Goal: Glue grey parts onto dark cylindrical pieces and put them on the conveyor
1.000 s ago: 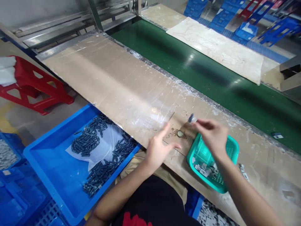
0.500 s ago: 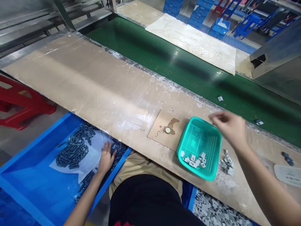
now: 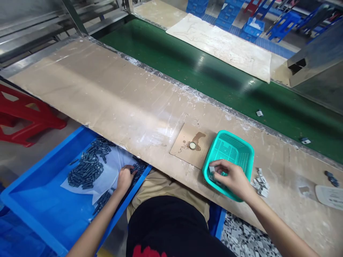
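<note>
My left hand is in the blue bin, its fingers closed at the dark parts near the table edge. What it pinches is too small to name. Beside it a heap of dark slim parts lies on a white sheet. Over the green basket is my right hand, with a small white block between thumb and fingers. Other white blocks in the basket are mostly hidden by this hand. More white blocks lie on the table right of the basket.
A small round cap rests on a wet-stained cardboard piece. Behind the table runs a green belt carrying two small parts. Dark parts lie at the right. Below the table is a bin of grey parts.
My right hand has moved left and down from beside the belt into the basket and taken hold of a white block. My left hand's fingers have closed among the dark parts.
</note>
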Action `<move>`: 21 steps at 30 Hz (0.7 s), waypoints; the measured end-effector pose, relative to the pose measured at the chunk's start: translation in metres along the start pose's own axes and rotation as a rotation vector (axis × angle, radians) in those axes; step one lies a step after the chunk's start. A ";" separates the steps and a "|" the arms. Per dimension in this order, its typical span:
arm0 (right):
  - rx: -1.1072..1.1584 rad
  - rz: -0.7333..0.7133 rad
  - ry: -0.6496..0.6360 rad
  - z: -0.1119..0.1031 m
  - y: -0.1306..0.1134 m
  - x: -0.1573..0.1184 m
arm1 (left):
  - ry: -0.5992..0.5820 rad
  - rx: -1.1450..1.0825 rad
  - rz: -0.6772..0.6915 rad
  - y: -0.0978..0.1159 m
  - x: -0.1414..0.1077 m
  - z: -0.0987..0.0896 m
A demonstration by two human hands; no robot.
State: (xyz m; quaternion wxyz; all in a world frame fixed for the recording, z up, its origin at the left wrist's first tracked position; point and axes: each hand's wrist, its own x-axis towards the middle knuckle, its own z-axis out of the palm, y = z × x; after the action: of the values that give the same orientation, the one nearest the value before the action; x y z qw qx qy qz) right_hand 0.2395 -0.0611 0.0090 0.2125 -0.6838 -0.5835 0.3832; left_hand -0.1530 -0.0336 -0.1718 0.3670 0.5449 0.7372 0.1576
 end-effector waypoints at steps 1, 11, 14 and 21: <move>0.133 0.057 -0.014 -0.004 -0.001 0.000 | 0.008 -0.035 -0.019 0.002 0.001 -0.002; 0.047 -0.214 0.272 0.001 -0.040 0.042 | -0.015 -0.558 -0.281 0.031 -0.028 -0.041; -0.243 -0.342 0.279 0.017 -0.041 0.058 | -0.117 -0.860 -0.403 0.053 -0.049 -0.054; -0.359 -0.349 0.213 0.026 -0.031 0.068 | -0.242 -1.188 -0.423 0.103 -0.083 -0.069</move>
State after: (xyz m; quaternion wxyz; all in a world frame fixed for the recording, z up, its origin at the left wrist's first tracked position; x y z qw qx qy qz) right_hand 0.2014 0.0072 -0.0032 0.2110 -0.6360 -0.7255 0.1570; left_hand -0.1204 -0.0617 -0.0289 0.7100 0.1055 0.5692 0.4009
